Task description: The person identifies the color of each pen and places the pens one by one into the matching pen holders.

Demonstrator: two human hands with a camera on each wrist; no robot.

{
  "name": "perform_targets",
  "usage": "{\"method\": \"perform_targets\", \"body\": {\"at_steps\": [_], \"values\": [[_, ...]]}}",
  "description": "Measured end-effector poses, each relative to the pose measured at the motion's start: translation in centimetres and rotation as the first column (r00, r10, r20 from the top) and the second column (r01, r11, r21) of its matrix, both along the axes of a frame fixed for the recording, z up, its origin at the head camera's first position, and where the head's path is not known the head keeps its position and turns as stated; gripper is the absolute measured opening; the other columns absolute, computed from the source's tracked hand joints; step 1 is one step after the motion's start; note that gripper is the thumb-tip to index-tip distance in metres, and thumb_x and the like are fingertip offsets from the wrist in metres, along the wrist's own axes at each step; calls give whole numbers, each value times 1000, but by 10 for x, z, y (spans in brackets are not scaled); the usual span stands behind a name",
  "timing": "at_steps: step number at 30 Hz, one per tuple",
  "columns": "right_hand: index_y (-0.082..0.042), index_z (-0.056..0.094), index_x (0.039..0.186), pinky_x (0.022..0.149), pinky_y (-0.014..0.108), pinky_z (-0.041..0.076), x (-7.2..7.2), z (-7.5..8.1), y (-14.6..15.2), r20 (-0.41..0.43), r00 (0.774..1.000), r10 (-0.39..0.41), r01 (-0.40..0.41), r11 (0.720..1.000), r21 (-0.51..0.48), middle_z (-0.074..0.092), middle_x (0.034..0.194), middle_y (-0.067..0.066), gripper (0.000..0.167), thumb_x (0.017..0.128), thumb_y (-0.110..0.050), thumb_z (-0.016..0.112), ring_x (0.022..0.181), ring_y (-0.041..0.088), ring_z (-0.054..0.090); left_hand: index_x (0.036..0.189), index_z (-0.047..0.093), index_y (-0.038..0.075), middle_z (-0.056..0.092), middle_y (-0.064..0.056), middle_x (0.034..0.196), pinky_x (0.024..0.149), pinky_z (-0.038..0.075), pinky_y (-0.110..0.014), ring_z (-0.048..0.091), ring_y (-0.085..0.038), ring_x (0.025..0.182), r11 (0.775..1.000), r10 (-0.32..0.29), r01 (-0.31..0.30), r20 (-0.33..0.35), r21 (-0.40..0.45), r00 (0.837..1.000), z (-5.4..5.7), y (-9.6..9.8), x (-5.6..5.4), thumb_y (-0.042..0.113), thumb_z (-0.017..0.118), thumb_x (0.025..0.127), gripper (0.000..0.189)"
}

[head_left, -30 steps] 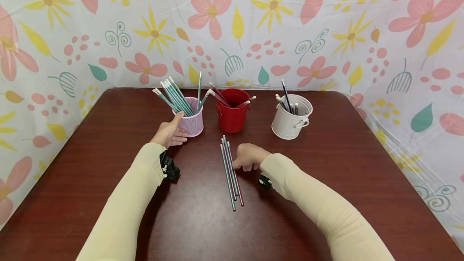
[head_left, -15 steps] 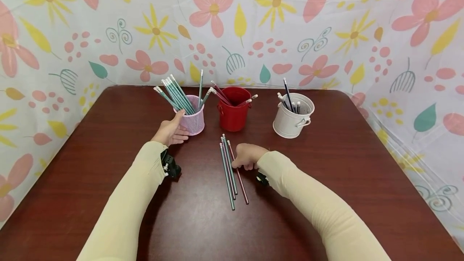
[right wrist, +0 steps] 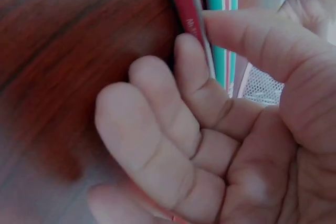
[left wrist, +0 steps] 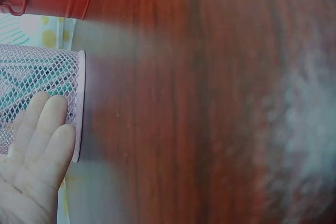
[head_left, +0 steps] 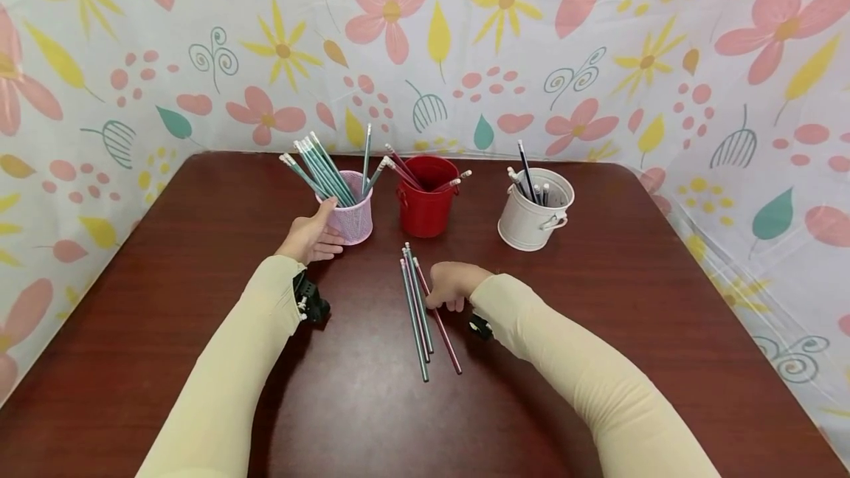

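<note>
In the head view my left hand (head_left: 308, 237) is at the pink mesh pencil cup (head_left: 355, 223), thumb along its rim. Its extended fingers (left wrist: 44, 124) overlap the mesh in the left wrist view. Several teal pencils (head_left: 325, 172) lean out of this cup. Thumb and forefinger of my right hand (head_left: 454, 285) pinch a dark red pencil (head_left: 448, 341) on the table, its eraser end pointing away from me. The other right fingers are loosely bent in the right wrist view. Left of the red pencil lie teal pencils (head_left: 414, 321) and a pinkish one, nearly parallel.
A red bucket (head_left: 425, 209) with a few reddish pencils stands right of the mesh cup. Farther right is a white bucket (head_left: 521, 223) with several dark pencils. The brown table (head_left: 631, 301) ends at a flowered cloth (head_left: 425, 43) behind.
The lower end of the red pencil has swung right, away from the other loose pencils. My left hand stays at the mesh cup, and the right hand has barely moved.
</note>
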State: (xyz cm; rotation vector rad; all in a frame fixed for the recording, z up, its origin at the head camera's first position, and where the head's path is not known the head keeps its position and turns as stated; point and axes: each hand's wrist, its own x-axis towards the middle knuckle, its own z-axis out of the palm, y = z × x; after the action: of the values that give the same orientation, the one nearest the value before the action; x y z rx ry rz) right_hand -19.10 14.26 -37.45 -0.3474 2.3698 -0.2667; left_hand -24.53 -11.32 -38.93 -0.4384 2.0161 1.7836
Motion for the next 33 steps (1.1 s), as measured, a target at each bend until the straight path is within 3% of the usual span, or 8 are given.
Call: {"method": "perform_targets", "body": {"at_steps": [5, 10, 15, 19, 22, 27, 30, 33], "values": [[-6, 67, 76, 48, 25, 45, 0, 1, 3, -39, 999, -22, 21, 999, -24, 64, 64, 6, 18, 88, -18, 61, 53, 15, 61, 128, 47, -11, 61, -22, 117, 89, 51, -37, 67, -25, 88, 1000, 4, -4, -7, 4, 1000, -1, 1, 0, 65, 43, 90, 85], [-3, 66, 66, 46, 24, 46, -3, 2, 11, -120, 983, -139, 108, 965, -239, 63, 57, 4, 23, 84, -16, 61, 52, 15, 60, 130, 46, -13, 57, -26, 124, 92, 50, -38, 67, -25, 88, 1000, -2, 2, -4, 9, 1000, -2, 0, 0, 65, 42, 91, 87], [-1, 65, 74, 49, 22, 47, -8, 7, 14, -194, 942, -275, 147, 855, -498, 60, 58, 3, 13, 81, -10, 59, 52, 13, 56, 131, 44, -13, 54, -28, 128, 95, 48, -40, 65, -30, 97, 1000, -9, 9, 5, 27, 1000, 0, 1, 1, 63, 42, 91, 87], [5, 61, 90, 51, 21, 47, -8, 12, 14, -221, 912, -345, 125, 748, -652, 63, 68, 7, 14, 79, -4, 58, 53, 14, 55, 126, 48, -13, 59, -26, 121, 86, 52, -36, 67, -26, 89, 999, -7, 7, -7, 36, 1000, 1, -1, 1, 66, 45, 89, 87], [8, 56, 99, 53, 21, 48, -8, 15, 15, -235, 890, -391, 107, 679, -727, 65, 79, 13, 22, 80, -1, 59, 58, 14, 56, 124, 49, -13, 63, -24, 116, 81, 54, -33, 67, -23, 84, 999, -8, 8, -15, 35, 1000, 2, -1, 3, 68, 47, 87, 89], [9, 50, 105, 56, 20, 49, -10, 19, 17, -231, 866, -443, 61, 552, -831, 63, 90, 25, 26, 81, 7, 59, 65, 10, 56, 127, 47, -11, 62, -23, 119, 87, 52, -35, 67, -23, 86, 1000, 6, -6, -5, 11, 1000, 0, 0, 1, 64, 44, 90, 84], [12, 48, 107, 56, 19, 49, -11, 22, 18, -237, 847, -476, 19, 473, -881, 61, 90, 29, 29, 80, 11, 57, 66, 8, 57, 128, 47, -12, 65, -19, 107, 88, 51, -36, 67, -22, 84, 1000, 10, -10, -3, 8, 1000, 0, 1, -1, 63, 43, 91, 84], [14, 48, 108, 56, 19, 49, -13, 24, 18, -253, 811, -528, -23, 403, -915, 61, 88, 30, 30, 79, 13, 55, 65, 6, 58, 127, 47, -12, 67, -12, 92, 87, 52, -37, 67, -21, 79, 1000, 18, -18, -3, 10, 1000, 0, 1, -1, 63, 43, 91, 83]]}}
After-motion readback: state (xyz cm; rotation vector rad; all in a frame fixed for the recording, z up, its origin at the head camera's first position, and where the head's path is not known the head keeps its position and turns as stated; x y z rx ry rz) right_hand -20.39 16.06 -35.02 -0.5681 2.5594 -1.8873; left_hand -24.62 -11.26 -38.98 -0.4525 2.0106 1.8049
